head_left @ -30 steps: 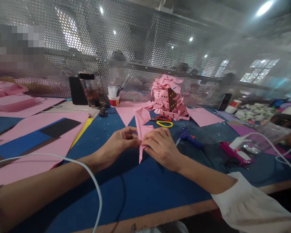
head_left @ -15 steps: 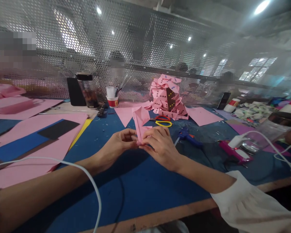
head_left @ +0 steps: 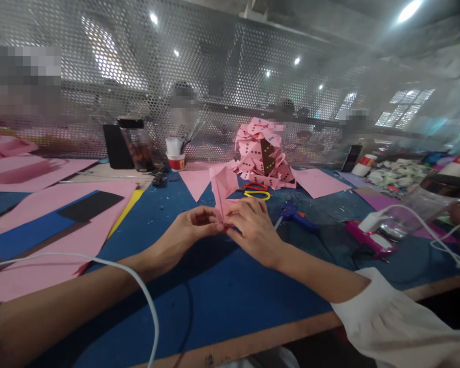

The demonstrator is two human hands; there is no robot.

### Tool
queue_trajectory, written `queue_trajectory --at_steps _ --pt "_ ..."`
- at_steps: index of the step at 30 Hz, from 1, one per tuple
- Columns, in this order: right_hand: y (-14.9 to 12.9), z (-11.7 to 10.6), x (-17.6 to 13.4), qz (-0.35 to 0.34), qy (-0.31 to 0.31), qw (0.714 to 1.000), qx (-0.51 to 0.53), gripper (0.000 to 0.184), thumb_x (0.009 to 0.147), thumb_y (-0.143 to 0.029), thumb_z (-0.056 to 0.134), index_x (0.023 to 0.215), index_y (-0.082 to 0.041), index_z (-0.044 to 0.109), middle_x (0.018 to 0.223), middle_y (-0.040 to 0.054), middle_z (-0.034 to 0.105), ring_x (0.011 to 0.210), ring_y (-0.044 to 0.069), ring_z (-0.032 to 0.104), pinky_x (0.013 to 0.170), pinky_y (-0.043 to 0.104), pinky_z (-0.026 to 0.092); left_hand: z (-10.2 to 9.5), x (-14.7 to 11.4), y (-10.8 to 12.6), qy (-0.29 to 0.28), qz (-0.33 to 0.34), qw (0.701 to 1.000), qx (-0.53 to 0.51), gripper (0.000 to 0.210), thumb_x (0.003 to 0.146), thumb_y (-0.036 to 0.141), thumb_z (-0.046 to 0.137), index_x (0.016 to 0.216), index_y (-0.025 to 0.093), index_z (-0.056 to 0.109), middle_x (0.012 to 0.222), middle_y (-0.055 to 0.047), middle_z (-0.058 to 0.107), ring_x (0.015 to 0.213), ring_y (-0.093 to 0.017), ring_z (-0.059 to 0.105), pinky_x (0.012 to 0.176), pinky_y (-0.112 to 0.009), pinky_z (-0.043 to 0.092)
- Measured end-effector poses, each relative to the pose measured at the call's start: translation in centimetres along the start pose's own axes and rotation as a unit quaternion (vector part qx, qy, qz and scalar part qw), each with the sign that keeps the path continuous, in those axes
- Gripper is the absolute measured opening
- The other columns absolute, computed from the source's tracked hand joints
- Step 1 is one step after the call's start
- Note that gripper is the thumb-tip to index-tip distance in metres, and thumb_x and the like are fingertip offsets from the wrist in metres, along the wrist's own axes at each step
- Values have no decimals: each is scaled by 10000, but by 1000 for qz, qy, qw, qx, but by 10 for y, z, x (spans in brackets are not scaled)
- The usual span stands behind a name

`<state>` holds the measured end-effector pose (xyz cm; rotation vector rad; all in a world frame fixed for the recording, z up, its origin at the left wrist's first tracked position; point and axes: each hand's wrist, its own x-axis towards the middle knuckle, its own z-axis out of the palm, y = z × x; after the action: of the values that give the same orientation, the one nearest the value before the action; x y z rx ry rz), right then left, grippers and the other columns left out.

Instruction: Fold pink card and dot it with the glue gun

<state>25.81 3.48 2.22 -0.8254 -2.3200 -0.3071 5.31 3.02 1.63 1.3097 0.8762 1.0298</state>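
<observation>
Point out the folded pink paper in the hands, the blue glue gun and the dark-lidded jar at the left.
Folded pink paper (head_left: pixel 223 184): head view, its upper part.
Blue glue gun (head_left: pixel 294 213): head view, its blue body.
Dark-lidded jar (head_left: pixel 140 148): head view, its see-through side.

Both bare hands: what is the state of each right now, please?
Left hand: closed, holding the lower part of a folded pink paper-like piece.
Right hand: closed, holding the same piece.
</observation>
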Motion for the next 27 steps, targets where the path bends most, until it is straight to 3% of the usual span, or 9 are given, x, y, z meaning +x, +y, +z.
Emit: queue_trajectory --at_steps 6,10,15,17,20,23,27 --pt "-2 1 -1 3 9 1000 -19 182 983 -358 612 1046 -198 673 1196 56 666 1190 246 495 1053 423 349 -1 1 0 33 -8 999 4 241 774 354 819 887 175 706 842 -18 697 792 -143 622 773 -268 463" --pt "-3 -3 -2 19 36 999 -20 221 985 -355 605 1150 -213 645 1252 73 642 1226 256 483 1077 424 350 -3 3 0 52 -17 998 -32 244 748 339 839 853 163 707 812 -11 683 762 -131 613 789 -267 480" --pt "0 2 -2 88 76 992 51 174 950 -351 653 1032 -208 599 1078 75 648 1099 242 553 996 414 415 -3 2 5 61 -12 997 -53 242 718 319 858 810 163 697 753 4 671 708 -115 592 722 -240 463" --pt "1 7 -2 160 80 975 130 221 921 -376 683 997 -206 565 988 54 637 968 209 593 912 379 466 -3 2 7 64 -10 996 -56 243 711 317 860 812 167 698 774 -1 682 726 -123 604 732 -247 466" --pt "2 14 -2 263 26 924 275 353 864 -463 726 1012 -202 540 884 12 622 787 162 603 754 315 504 -1 1 9 69 -11 996 -50 231 718 319 854 788 171 690 769 3 681 723 -123 605 736 -252 469" --pt "2 18 -1 301 -23 883 359 444 826 -534 738 1026 -193 537 876 7 629 766 152 603 714 298 501 0 0 12 77 -14 996 -51 236 715 317 858 762 169 681 748 9 674 710 -115 599 734 -247 471" --pt "3 21 -1 337 -22 860 383 506 789 -581 755 1026 -182 552 918 27 653 802 161 613 745 311 508 1 -1 13 81 -10 995 -51 256 696 328 872 769 164 690 761 -1 682 717 -123 607 747 -256 487"
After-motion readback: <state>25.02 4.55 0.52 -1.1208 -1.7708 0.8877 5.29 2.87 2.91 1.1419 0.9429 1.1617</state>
